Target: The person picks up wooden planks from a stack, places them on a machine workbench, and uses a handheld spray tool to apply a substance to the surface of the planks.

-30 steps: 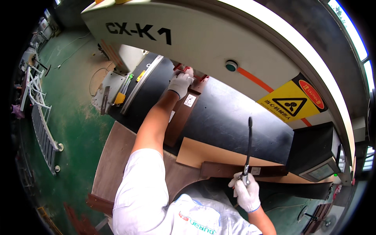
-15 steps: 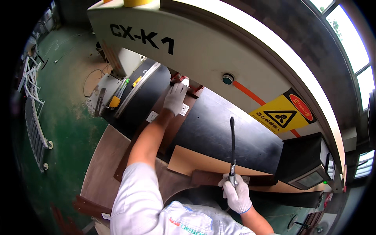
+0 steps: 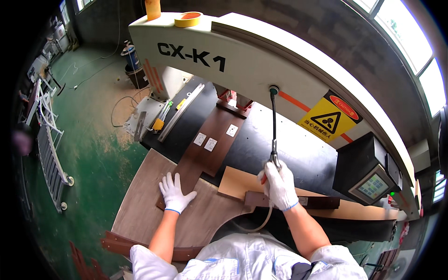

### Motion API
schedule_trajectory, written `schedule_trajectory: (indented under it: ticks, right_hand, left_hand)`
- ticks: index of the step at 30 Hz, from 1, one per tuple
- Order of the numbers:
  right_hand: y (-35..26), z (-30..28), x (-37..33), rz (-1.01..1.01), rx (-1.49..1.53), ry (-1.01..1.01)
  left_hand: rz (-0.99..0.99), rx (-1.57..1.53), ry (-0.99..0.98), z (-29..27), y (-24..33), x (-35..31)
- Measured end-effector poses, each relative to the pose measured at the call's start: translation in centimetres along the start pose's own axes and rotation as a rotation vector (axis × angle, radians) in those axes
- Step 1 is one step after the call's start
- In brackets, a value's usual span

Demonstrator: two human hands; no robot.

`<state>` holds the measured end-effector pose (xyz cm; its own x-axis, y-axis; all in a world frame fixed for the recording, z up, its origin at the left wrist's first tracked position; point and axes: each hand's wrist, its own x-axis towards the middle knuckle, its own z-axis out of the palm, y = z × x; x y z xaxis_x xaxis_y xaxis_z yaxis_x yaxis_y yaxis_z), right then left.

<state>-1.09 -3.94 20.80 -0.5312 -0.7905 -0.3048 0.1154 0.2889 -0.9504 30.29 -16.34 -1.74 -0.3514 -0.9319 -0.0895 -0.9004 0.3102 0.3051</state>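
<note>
In a white glove, my left hand (image 3: 176, 192) has its fingers spread. It lies near the lower end of dark brown boards (image 3: 215, 133), where they overlap the wood-grain worktop (image 3: 148, 186). Those boards carry several white labels and run up to a dark crosspiece (image 3: 232, 109) beneath the machine's beam. My gloved right hand (image 3: 279, 185) is closed round an air blow gun (image 3: 274, 145) with a long black nozzle. The nozzle's tip overlaps the green button (image 3: 274, 88) on the beam; whether it touches cannot be told. A pale hose hangs below that hand.
The machine's white beam (image 3: 252, 56) arches over its black table (image 3: 294, 144). A control box with a lit screen (image 3: 373, 185) stands at the right. Near my right hand are a tan board (image 3: 233, 183) and a short dark board (image 3: 322, 202). A grey ladder-like frame (image 3: 49, 154) is at far left.
My left hand has drawn back from the far end of the boards to their near end. My right hand has raised the blow gun, bringing its nozzle up to the button. The view has shifted.
</note>
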Motion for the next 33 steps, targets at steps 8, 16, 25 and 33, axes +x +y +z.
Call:
schedule_trajectory:
  ticks: [8, 16, 25, 33]
  right_hand:
    - [-1.7, 1.9, 0.0, 0.013, 0.095, 0.042]
    - [0.8, -1.1, -3.8, 0.01, 0.017, 0.041]
    - [2.3, -4.7, -5.5, 0.068, -0.053, -0.101]
    - [5.9, -6.1, -3.7, 0.276, -0.142, -0.312]
  left_hand:
    - [-0.068, -0.01, 0.022, 0.4, -1.9, -3.9]
    - [-0.131, -0.009, 0.063, 1.0, -4.7, -7.1]
    - [-0.073, 0.023, 0.266, 3.1, -5.1, -7.6]
    - [-0.207, -0.147, 0.62, 5.7, -4.9, -5.7]
